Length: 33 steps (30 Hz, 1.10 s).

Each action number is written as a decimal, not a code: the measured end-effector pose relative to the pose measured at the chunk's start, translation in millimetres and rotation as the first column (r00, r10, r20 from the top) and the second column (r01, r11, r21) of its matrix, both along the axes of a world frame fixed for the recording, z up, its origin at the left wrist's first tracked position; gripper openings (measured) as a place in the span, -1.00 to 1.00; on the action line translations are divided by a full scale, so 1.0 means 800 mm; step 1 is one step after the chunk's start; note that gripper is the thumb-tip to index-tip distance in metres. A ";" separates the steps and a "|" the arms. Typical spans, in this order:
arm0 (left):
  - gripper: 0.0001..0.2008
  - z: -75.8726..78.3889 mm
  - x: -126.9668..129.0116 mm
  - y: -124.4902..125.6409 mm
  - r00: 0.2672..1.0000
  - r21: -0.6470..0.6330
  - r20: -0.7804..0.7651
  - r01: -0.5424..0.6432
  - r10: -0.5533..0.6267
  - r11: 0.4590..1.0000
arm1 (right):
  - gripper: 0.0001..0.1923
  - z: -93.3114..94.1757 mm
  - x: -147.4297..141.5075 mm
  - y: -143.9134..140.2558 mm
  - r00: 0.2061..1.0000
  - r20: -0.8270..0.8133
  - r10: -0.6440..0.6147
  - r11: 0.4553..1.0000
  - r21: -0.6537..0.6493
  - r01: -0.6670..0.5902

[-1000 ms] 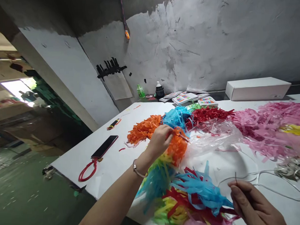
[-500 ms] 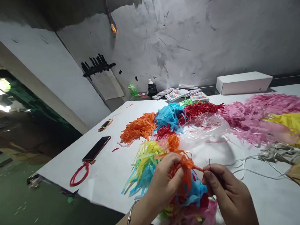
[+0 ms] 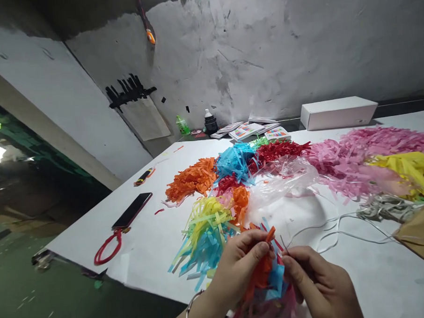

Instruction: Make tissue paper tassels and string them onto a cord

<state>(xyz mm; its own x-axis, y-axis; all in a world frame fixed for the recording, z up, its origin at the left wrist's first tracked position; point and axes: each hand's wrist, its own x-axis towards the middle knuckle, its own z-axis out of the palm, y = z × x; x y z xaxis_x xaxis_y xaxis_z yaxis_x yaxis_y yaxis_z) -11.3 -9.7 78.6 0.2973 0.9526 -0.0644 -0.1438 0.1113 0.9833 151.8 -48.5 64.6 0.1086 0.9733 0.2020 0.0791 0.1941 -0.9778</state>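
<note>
Head view: your left hand (image 3: 237,265) pinches an orange paper tassel (image 3: 262,264) at its gathered top, fingers closed around the bunch, low at the near edge of the white bench (image 3: 149,246). Your right hand (image 3: 319,285) sits just beside it, thumb and forefinger narrowed on a thin needle-like wire (image 3: 283,244) whose tip points up toward the tassel's neck; a pale cord (image 3: 327,233) trails off to the right across the bench.

The tassel looks like cut tissue strips: very light, soft, easily torn or crumpled, with no stiffness of its own. Hold it at the bunched neck, as you do now, not by the loose fringe, which would likely slip or rip. Below your hands lie blue and pink tassels (image 3: 274,287), partly hidden.

Farther out are a yellow-green-blue tassel heap (image 3: 204,229), an orange pile (image 3: 192,178), a blue pile (image 3: 235,160), a clear plastic bag (image 3: 286,179) and pink fringe (image 3: 352,162). A phone (image 3: 132,210) with a red strap lies well apart on the left.
</note>
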 end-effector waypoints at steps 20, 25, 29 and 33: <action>-0.89 -0.003 0.000 -0.006 0.922 0.590 -0.176 -0.182 0.346 0.787 | -0.68 -0.016 -0.011 -0.012 0.983 0.184 0.002 0.998 0.054 -0.012; -0.84 -0.010 0.000 -0.006 0.906 0.648 -0.191 -0.173 0.379 0.741 | -0.65 -0.017 -0.012 -0.012 0.982 0.189 -0.003 0.998 0.057 -0.008; -0.80 -0.012 -0.001 -0.007 0.905 0.704 -0.189 -0.146 0.381 0.695 | -0.64 -0.015 -0.009 -0.010 0.981 0.192 0.009 0.999 0.032 -0.016; -0.81 -0.012 -0.001 -0.009 0.894 0.775 -0.231 -0.069 0.383 0.629 | -0.60 -0.011 -0.007 -0.007 0.993 0.086 0.076 0.994 -0.079 -0.070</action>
<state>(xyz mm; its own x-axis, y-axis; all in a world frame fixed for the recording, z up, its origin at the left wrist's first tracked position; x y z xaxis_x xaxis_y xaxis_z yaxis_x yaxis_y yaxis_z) -11.8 -17.3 69.3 0.1719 0.7562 0.6314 0.2982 -0.6508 0.6983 146.1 -53.9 55.9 0.0216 0.9909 0.1332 0.1545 0.1283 -0.9796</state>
